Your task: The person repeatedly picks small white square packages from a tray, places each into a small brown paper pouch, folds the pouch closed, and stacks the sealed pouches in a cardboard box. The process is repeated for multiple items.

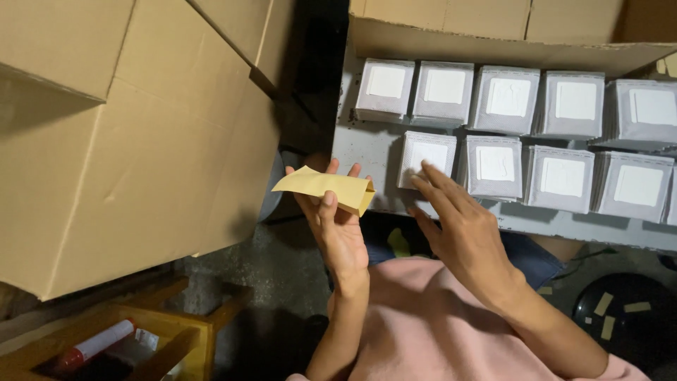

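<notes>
1. Closest to the camera is the person's pink top [423, 331], with both forearms rising out of it towards the work.
2. The left hand [337, 226] is palm up, thumb pressed down on a small tan paper bag [326, 188], so the bag is pinched between thumb and fingers. The bag lies flat across the fingertips, its long axis running left to right, with its right end folded or doubled over.
3. The right hand [458, 226] is empty, fingers spread and loosely extended, pointing up and to the left. Its fingertips sit just beside the right end of the bag and reach the lower edge of the nearest white packet [425, 156]; whether they touch the packet I cannot tell.
4. So the bag lies to the left of the right hand, and the white packet lies just beyond that hand's fingertips. The right hand is the nearer one to the packets.
5. Beyond the hands, a grey shelf [367, 152] carries two rows of white packets [536, 134], set close side by side. The bare shelf left of the nearest packet gives some open room.
6. A cardboard flap [493, 49] overhangs the back row, limiting room above it.
7. To the left stands a big cardboard box [134, 141], near the left hand, with a dark gap between box and shelf.
8. Low left, a yellow wooden frame [169, 331] holds a red and white tube [95, 346].
</notes>
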